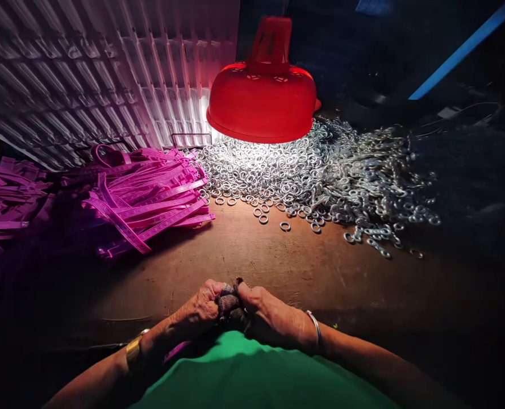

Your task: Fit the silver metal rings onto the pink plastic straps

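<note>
My left hand (205, 304) and my right hand (264, 312) meet close to my body, at the near side of the table. Dark knitted coverings (229, 304) wrap some of the fingers. Both hands are closed, fingers bent and pressed together; whatever they grip between them is hidden. A short piece of pink strap (176, 351) shows below my left forearm, and I cannot tell whether it reaches the hands. Beyond them lies a pile of pink straps (150, 199) on the left. Loose metal rings (269, 176) are heaped at the middle.
A red lamp shade (261, 105) hangs low over the rings. Linked metal pieces (367, 176) are piled to the right. More pink straps (9, 199) lie far left. A pale ribbed panel (150, 74) stands behind. The wooden tabletop (235, 250) shows bare wood before the piles.
</note>
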The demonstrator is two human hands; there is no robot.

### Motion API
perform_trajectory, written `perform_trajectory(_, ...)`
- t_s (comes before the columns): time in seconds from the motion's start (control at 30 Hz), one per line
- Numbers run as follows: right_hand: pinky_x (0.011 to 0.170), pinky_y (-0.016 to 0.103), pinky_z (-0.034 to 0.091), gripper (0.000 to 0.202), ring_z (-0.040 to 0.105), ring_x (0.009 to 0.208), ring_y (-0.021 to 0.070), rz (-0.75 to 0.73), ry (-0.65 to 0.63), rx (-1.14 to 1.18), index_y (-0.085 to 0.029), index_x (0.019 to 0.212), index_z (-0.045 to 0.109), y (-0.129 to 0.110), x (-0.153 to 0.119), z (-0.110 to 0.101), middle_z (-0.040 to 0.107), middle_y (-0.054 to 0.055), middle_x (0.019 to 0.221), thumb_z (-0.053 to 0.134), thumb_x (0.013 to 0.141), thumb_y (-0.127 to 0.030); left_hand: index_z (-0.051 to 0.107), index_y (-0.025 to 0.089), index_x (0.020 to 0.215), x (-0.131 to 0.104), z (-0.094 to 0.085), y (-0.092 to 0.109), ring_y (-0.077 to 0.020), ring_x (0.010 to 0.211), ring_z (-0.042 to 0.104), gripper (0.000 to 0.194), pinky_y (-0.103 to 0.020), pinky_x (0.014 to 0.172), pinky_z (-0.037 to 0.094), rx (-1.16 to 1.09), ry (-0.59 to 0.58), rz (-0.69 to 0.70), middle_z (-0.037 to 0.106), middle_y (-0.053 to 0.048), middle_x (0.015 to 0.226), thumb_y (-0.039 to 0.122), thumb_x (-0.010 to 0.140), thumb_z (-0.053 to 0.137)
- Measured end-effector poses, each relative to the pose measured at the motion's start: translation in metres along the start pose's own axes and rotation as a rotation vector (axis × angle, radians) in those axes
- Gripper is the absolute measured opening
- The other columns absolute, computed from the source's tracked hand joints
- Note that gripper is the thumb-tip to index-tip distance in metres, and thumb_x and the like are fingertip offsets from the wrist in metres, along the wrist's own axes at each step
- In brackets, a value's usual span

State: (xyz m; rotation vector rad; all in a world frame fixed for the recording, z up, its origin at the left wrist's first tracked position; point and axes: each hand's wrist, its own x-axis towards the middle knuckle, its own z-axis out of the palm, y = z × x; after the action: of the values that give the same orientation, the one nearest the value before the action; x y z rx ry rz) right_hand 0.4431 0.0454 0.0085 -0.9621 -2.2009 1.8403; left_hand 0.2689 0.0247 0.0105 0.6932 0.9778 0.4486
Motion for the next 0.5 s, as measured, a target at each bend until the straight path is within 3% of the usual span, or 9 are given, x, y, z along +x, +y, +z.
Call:
perform_trajectory(0.13, 0.045, 0.02, 0.026, 0.02, 0.044, 0.05, 0.0099, 0.021, -0.027, -0.297, -0.017, 0.09, 0.046, 0.007, 0.007, -0.011, 0.053, 0.0, 0.065, 0.058, 0.078, -0.028, 0.052, 0.014, 0.06, 0.009, 0.003, 0.0, -0.006, 0.049, 0.037, 0.043, -0.02, 0.047, 0.026, -0.128, -0.081, -0.019, 0.045, 0.003, 0.054, 0.053, 0.067, 0.07)
perform_trajectory(0.23, 0.045, 0.021, 0.024, 0.024, 0.047, 0.05, 0.0114, -0.02, -0.019, -0.487, -0.017, 0.094, 0.051, 0.025, 0.008, -0.021, 0.054, 0.0, 0.064, 0.06, 0.08, -0.035, 0.053, 0.014, 0.063, 0.021, -0.008, 0.005, -0.0086, 0.052, 0.04, 0.045, -0.022, 0.05, 0.029, 0.017, -0.125, 0.016, 0.046, 0.001, 0.057, 0.058, 0.07, 0.063)
perform_trajectory(0.37, 0.044, 0.022, 0.021, 0.031, 0.043, 0.047, 0.0109, 0.04, 0.123, -0.595, -0.016, 0.091, 0.052, 0.051, -0.007, -0.031, 0.05, -0.002, 0.059, 0.061, 0.082, -0.044, 0.051, 0.017, 0.063, 0.029, -0.04, 0.006, -0.0094, 0.047, 0.036, 0.038, -0.022, 0.047, 0.027, 0.488, 0.076, 0.003, 0.04, 0.004, 0.052, 0.054, 0.072, 0.055)
perform_trajectory(0.5, 0.047, 0.024, 0.024, 0.034, 0.045, 0.051, 0.0119, 0.058, 0.253, -0.664, -0.016, 0.088, 0.053, 0.073, -0.029, -0.042, 0.055, 0.0, 0.064, 0.06, 0.082, -0.048, 0.046, 0.018, 0.059, 0.014, -0.061, -0.011, -0.0129, 0.051, 0.041, 0.034, -0.025, 0.05, 0.031, 0.859, 0.249, 0.061, 0.045, 0.001, 0.054, 0.046, 0.078, 0.042)
